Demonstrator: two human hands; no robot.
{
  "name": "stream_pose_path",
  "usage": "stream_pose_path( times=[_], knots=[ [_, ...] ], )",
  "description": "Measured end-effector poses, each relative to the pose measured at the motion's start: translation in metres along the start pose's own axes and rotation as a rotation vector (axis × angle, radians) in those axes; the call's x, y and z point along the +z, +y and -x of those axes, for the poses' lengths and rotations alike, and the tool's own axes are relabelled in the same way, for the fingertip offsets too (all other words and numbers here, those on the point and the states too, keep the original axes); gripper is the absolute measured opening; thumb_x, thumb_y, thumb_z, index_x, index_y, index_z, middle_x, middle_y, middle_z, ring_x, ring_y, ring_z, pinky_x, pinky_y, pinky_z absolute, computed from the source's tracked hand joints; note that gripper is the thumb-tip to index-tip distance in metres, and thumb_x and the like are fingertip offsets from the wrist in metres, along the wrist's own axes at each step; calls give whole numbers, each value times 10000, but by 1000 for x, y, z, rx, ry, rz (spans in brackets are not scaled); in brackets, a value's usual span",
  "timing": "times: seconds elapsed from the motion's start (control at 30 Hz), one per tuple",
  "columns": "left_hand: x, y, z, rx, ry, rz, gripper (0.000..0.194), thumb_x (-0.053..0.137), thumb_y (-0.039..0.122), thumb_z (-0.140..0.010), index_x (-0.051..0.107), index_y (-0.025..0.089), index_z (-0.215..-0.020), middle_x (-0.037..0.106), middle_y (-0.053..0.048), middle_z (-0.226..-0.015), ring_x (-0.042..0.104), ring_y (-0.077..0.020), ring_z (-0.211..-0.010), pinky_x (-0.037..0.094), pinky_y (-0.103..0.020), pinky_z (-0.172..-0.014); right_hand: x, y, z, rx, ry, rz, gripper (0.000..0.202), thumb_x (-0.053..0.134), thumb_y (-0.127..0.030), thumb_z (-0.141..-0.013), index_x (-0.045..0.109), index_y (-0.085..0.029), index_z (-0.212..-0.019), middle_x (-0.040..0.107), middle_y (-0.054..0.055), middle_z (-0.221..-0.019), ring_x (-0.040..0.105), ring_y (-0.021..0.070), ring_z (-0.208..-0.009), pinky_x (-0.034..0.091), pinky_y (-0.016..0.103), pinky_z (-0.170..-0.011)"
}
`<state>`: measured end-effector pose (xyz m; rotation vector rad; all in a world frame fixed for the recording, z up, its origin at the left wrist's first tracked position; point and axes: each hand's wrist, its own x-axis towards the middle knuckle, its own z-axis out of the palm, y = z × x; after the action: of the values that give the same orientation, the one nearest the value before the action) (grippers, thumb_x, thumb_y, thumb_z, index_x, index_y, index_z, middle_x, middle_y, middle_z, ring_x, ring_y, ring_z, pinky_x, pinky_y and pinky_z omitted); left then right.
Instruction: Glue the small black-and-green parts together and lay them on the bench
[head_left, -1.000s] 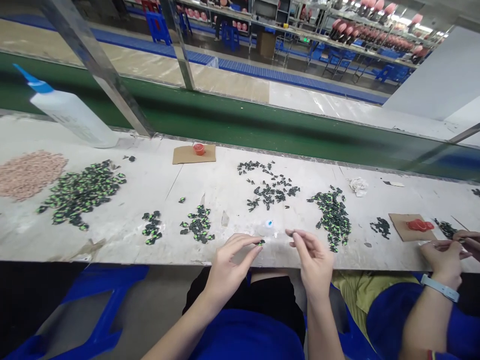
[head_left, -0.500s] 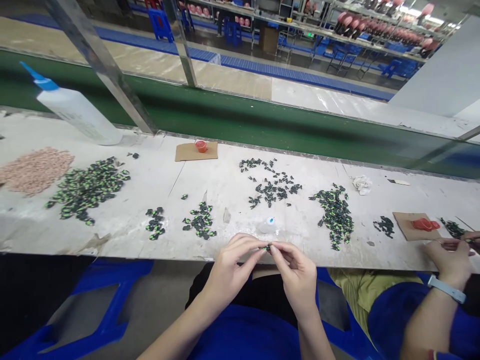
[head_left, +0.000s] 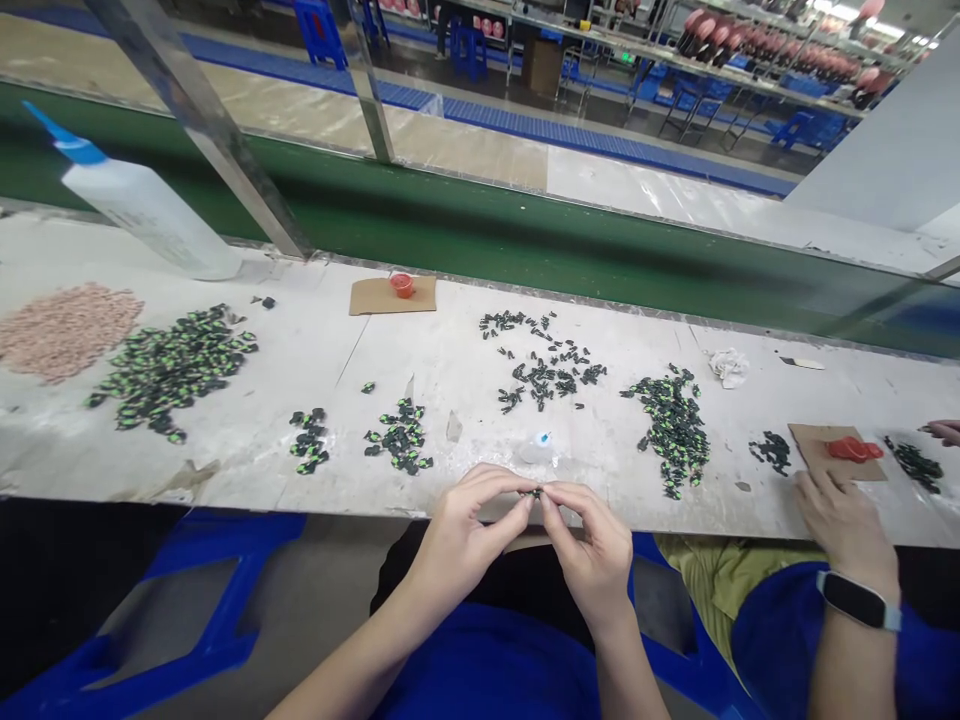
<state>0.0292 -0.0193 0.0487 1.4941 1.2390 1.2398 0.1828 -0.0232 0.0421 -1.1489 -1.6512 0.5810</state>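
Observation:
Between the fingertips of my left hand (head_left: 472, 520) and my right hand (head_left: 589, 540) is a small dark piece (head_left: 534, 493). Both hands pinch it just above the table's front edge; its exact shape is mostly covered by the fingers. Just beyond them lies a small clear bottle with a blue tip (head_left: 538, 448). Farther back is a scatter of small black pieces (head_left: 551, 378). Left of my hands sit a small pile of black-and-green pieces (head_left: 401, 437) and a smaller cluster of similar ones (head_left: 309, 440). A larger black-and-green pile (head_left: 673, 428) spreads to the right.
A white squeeze bottle (head_left: 150, 215), a pink heap (head_left: 67, 330) and a big black-and-green heap (head_left: 176, 370) occupy the left. A red cup (head_left: 402, 286) stands on cardboard (head_left: 367, 298) at the back. To the right, a co-worker's hand (head_left: 847, 520) rests near red material (head_left: 853, 449).
The co-worker's watch hand has moved left toward the cardboard with the red material, apart from their other hand. My hands keep their pinch with barely any shift.

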Motion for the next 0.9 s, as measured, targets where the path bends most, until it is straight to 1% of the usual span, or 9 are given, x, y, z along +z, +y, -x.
stream_pose_path(
  times=[0.1,0.2,0.3,0.47,0.6,0.73,0.83,0.9],
  knots=[
    [-1,1,-1,13,-25,5,104,641,174,-805,734,201,-844,735,-56,-832,688,-196,-813,579,-305,-742,-2,1,-2,71,-24,-50,129,638,-145,-814,693,-229,-895,737,42,-801,707,185,-707,612,315,-655],
    [-2,3,-3,47,-58,7,105,647,177,-808,732,208,-861,739,-51,-829,684,-192,-814,569,-295,-741,-4,2,-3,142,-30,-141,219,675,-139,-766,671,-219,-970,735,28,-779,697,162,-656,614,288,-636],
    [-2,3,-3,59,-72,-31,95,658,181,-801,728,215,-856,741,-41,-821,683,-186,-798,559,-289,-738,-4,6,-5,176,-43,-216,256,681,-125,-743,657,-219,-980,728,14,-753,692,151,-652,612,275,-647],
    [-2,0,-2,56,-50,-132,91,657,203,-809,731,222,-858,745,-44,-823,683,-197,-795,554,-310,-729,-3,11,-7,171,-90,-193,233,658,-129,-742,657,-218,-957,698,16,-740,666,141,-622,594,269,-620],
    [-3,-2,-1,94,-75,-117,99,657,201,-821,740,226,-870,752,-45,-808,684,-202,-795,557,-320,-723,-2,14,-8,162,-122,-186,226,642,-121,-732,661,-217,-936,657,-1,-689,650,133,-596,567,246,-577],
    [-4,-3,-1,139,-65,-121,93,655,202,-831,741,228,-856,755,-41,-792,686,-203,-782,559,-336,-723,0,19,-6,184,-138,-221,231,632,-122,-731,665,-215,-940,639,-4,-679,633,124,-578,554,232,-550],
    [1,-6,0,169,-48,-144,93,657,182,-831,735,225,-858,758,-33,-796,686,-201,-775,550,-341,-720,-2,23,-5,189,-145,-221,258,630,-118,-738,670,-221,-971,630,-8,-685,623,121,-588,546,233,-562],
    [9,-9,1,189,-39,-152,90,655,173,-836,727,218,-866,760,-31,-809,683,-199,-779,543,-343,-720,-6,25,-5,166,-149,-188,273,625,-111,-745,677,-228,-986,622,-13,-681,609,121,-587,541,244,-572]
  ],
)
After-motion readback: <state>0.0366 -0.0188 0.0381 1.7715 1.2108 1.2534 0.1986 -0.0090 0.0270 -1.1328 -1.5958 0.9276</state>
